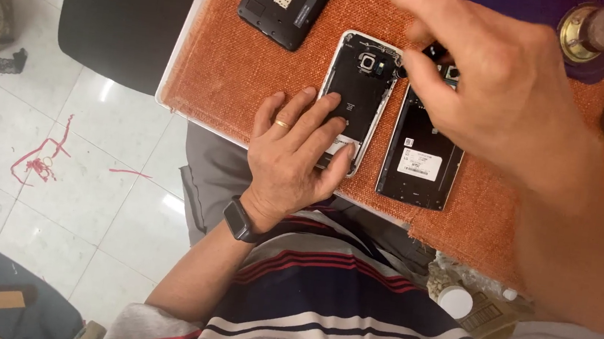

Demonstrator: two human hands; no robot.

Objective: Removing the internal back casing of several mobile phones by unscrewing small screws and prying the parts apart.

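Counter [520,230]: It has a rough orange cloth on top. All the phones lie on it.
Right hand [504,101]: It is big and blurry, up in the air over the two phones. It touches neither phone that I can see.
Left hand [296,154]: It lies flat on the near end of the middle phone. It has a gold ring, and a dark watch sits on the wrist.
Middle phone [359,86]: It is open at the back, with a white rim and a dark inside. Its long side runs from the person's lap toward the far side of the counter. The camera end is the far end.
Right phone [418,163]: It is open too, black, with a white sticker. It lies just beside the middle phone, on its right, pointing the same way.
Far phone [286,0]: It lies open at the far left of the cloth, well apart from both hands.
Left fingers [315,115]: They are spread out and press down on the middle phone.
Right fingers [414,65]: The thumb and first finger are close together. A small dark bit [435,53] shows between them, but it is too blurry to say what it is.
Which way: The middle phone's camera end lies just to the left of the right fingers. The right hand is nearer that end. The left hand holds the other end.
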